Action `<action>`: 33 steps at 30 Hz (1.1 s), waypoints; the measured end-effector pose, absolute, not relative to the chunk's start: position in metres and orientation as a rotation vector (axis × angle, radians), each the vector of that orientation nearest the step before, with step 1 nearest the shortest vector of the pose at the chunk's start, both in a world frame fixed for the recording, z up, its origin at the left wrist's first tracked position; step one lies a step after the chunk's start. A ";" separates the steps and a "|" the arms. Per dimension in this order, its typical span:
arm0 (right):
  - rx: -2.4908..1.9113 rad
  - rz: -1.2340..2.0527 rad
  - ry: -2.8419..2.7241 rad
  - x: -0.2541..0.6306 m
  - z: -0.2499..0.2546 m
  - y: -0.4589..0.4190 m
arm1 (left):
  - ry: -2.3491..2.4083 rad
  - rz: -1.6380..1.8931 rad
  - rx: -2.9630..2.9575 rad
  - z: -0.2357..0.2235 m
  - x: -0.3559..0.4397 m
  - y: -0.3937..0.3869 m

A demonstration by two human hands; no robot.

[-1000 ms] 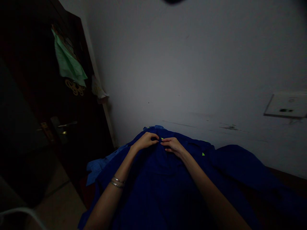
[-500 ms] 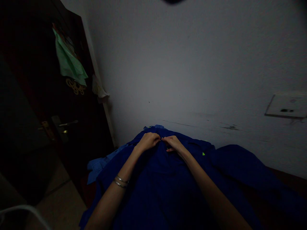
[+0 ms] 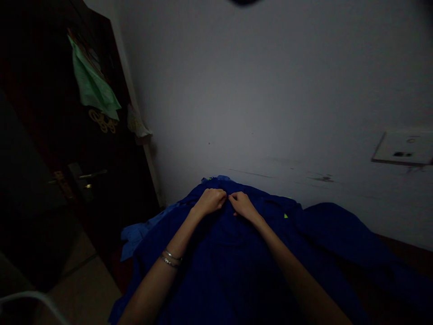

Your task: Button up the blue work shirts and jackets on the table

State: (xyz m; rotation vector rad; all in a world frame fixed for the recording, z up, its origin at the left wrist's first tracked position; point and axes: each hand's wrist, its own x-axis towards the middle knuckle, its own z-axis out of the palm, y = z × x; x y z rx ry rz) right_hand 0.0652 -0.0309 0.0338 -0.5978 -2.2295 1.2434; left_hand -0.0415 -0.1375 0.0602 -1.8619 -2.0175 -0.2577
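A fold of the dark blue garment [image 3: 216, 257] is being pinched by the left hand [image 3: 214, 200], its fingers being curled nearly closed, while at the right hand [image 3: 241, 204] the fingertips are being kept bent close together, whether on cloth cannot be told. Beneath both forearms the garment is being spread against the wall [image 3: 257, 90], light blue cloth [image 3: 138, 232] being partly covered at its left edge.

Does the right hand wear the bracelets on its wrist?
No, the bracelets are on the wrist of the left hand, and the right wrist is bare.
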 end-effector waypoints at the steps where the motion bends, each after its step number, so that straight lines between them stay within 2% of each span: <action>1: -0.587 1.234 -2.234 0.065 0.033 -0.030 | -2.010 -0.270 -1.867 0.060 -0.042 -0.137; 20: -0.422 1.128 -2.261 0.069 0.032 -0.023 | -2.041 -0.480 -1.909 0.053 -0.047 -0.134; 33: -0.487 1.289 -2.169 0.063 0.030 -0.017 | -2.070 -0.899 -1.978 0.060 -0.059 -0.139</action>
